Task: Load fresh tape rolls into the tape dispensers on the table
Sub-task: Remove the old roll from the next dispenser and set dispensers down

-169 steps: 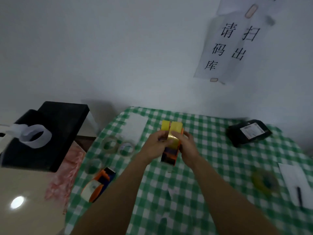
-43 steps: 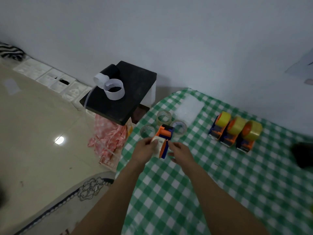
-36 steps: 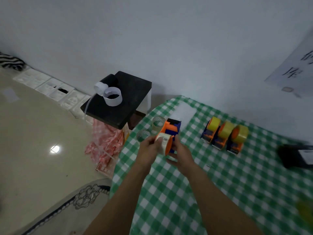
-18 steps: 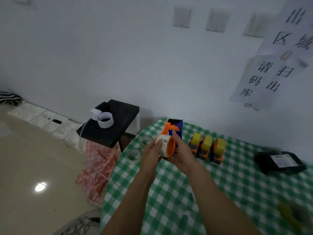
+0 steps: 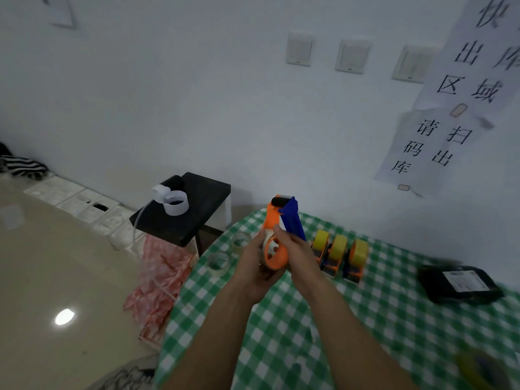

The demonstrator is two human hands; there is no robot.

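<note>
I hold an orange and blue tape dispenser (image 5: 281, 220) upright above the table's left end, its black roller at the top. My left hand (image 5: 254, 266) cups the orange spool wheel (image 5: 275, 256) from the left and below. My right hand (image 5: 295, 249) grips the blue side, thumb on top of the wheel. A pale empty core seems to sit on the wheel, mostly hidden by my fingers. Three dispensers with yellow tape rolls (image 5: 339, 256) stand in a row to the right. Two clear tape rolls (image 5: 219, 263) lie at the left table edge.
The green checked table (image 5: 365, 319) ends at the left near a black stool (image 5: 183, 215) with a white paper ring on it. A black packet (image 5: 461, 282) lies at the right, a blurred yellowish roll (image 5: 484, 367) at the bottom right. Pink cloth hangs under the stool.
I set a loaded dispenser down in the row, picked up this one from the left table edge and raised it. My right hand has shifted onto the wheel as my head tilted up.
</note>
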